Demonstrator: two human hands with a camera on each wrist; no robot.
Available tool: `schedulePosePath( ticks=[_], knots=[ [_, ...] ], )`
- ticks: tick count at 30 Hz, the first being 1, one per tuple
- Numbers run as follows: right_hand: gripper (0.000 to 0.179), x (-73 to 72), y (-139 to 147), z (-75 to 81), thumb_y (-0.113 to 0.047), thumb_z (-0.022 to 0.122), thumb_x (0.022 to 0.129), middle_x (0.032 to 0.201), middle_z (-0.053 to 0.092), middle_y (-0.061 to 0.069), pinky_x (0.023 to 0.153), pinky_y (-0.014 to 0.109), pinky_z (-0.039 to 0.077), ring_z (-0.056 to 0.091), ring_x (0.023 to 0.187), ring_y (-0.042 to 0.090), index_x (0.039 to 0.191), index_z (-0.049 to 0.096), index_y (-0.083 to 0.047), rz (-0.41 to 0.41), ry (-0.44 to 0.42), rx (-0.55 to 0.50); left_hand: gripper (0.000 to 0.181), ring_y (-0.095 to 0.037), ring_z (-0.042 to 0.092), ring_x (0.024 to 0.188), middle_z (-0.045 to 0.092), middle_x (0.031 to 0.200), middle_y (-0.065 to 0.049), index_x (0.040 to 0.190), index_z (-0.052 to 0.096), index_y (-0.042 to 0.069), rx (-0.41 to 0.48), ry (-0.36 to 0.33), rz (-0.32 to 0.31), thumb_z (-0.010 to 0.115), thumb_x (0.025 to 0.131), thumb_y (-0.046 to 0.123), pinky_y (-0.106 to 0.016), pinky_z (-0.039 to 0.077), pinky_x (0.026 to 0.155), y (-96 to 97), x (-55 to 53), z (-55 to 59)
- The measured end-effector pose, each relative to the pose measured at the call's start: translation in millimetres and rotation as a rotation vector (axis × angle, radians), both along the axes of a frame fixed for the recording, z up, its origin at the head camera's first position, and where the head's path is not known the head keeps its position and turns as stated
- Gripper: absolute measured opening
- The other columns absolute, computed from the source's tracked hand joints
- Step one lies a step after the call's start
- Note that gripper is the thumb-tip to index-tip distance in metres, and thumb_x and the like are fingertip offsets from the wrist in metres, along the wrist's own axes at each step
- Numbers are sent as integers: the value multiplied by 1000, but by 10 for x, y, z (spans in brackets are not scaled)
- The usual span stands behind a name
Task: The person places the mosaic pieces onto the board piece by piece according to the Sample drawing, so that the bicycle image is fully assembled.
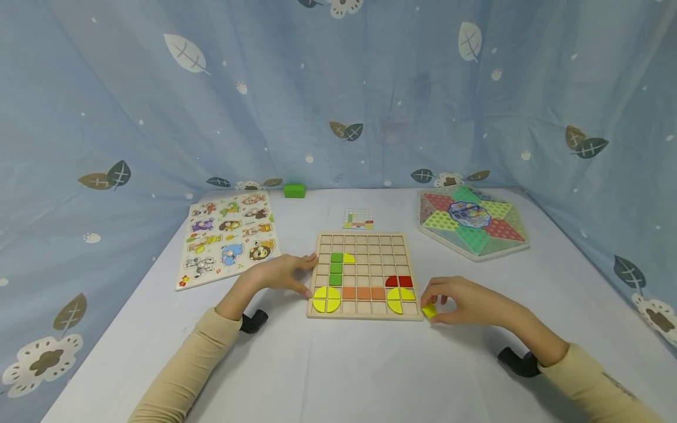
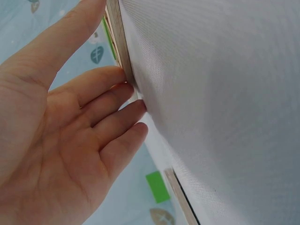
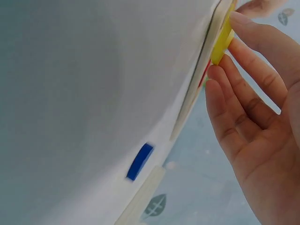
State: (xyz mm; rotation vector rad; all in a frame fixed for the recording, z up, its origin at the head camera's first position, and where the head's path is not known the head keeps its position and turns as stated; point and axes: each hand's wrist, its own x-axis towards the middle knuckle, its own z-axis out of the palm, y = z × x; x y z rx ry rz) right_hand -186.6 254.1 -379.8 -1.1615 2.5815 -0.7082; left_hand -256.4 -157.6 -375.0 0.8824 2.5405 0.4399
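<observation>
A wooden grid board lies on the table with several coloured pieces set in its squares. My left hand rests against the board's left edge, fingers extended, and the left wrist view shows the fingertips at the wooden side. At the board's lower right corner my right hand pinches a yellow piece between thumb and fingers. Part of that piece is covered by the fingers. On the board, a yellow full circle is at lower left, orange squares run along the bottom, and a green column stands at left.
A small pattern card lies behind the board. An animal picture puzzle is at left, a green block at the back, and a star-patterned game box at back right. The right wrist view shows a blue piece.
</observation>
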Motion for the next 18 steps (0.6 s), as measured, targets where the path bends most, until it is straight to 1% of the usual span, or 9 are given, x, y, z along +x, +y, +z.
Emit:
schedulePosePath(
  ticks=[7, 12, 18],
  knots=[
    [24, -30, -168, 15, -20, 81, 79, 97, 62, -14, 74, 26, 53, 58, 84, 10, 100, 70, -20, 1, 14, 2, 89, -30, 23, 142, 24, 155, -13, 150, 31, 4, -1, 1, -1, 75, 81, 40, -46, 24, 113, 1, 7, 5],
    [22, -38, -249, 28, -20, 81, 79, 95, 61, -12, 72, 28, 53, 57, 83, 11, 99, 70, -19, -1, 30, 9, 89, -30, 23, 142, 24, 155, -13, 150, 31, 4, 2, -6, 4, 76, 81, 39, -45, 23, 113, 5, 12, 13],
    [20, -51, -328, 26, -20, 80, 80, 93, 62, -12, 75, 29, 53, 57, 83, 11, 98, 70, -18, -28, 46, 23, 89, -29, 23, 142, 24, 155, -13, 149, 31, 3, 4, -9, 9, 76, 81, 39, -45, 23, 114, 8, 13, 16]
  ],
)
